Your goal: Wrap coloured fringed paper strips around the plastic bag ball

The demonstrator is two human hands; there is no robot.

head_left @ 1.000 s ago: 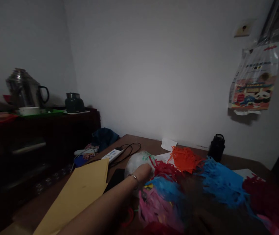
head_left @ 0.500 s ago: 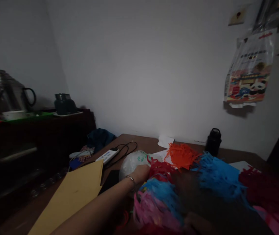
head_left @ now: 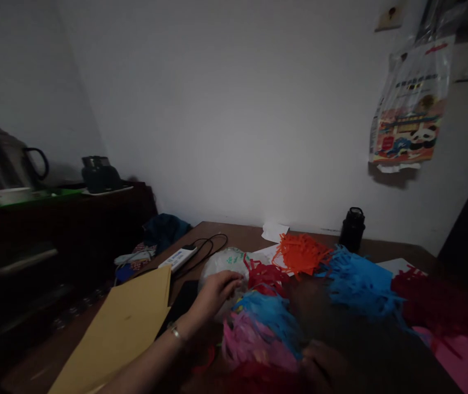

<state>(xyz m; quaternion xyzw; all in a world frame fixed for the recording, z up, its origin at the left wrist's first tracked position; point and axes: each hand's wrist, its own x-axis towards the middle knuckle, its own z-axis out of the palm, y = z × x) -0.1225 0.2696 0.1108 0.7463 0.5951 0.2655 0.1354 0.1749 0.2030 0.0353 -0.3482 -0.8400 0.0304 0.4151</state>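
My left hand [head_left: 213, 295] reaches across the brown table [head_left: 234, 238] and rests with curled fingers on a clear plastic bag [head_left: 221, 262]; a thin bracelet sits on its wrist. Heaps of fringed cut paper lie beside it: red [head_left: 264, 276], orange [head_left: 299, 253], blue [head_left: 355, 282], pink [head_left: 250, 342]. My right hand [head_left: 324, 366] is low in the dark at the bottom, pressed against the pink and red paper; its fingers are hard to make out.
A yellow-brown envelope [head_left: 127, 323] lies at the left of the table, next to a dark phone [head_left: 182, 301]. A white power strip [head_left: 177, 257] with black cable, a black flask [head_left: 351, 229], a dark cabinet [head_left: 53, 230] with kettles, and a hanging plastic bag [head_left: 410, 104].
My left arm has drawn back toward me; the hand now sits on the near side of the plastic bag. The view has turned slightly to the right.
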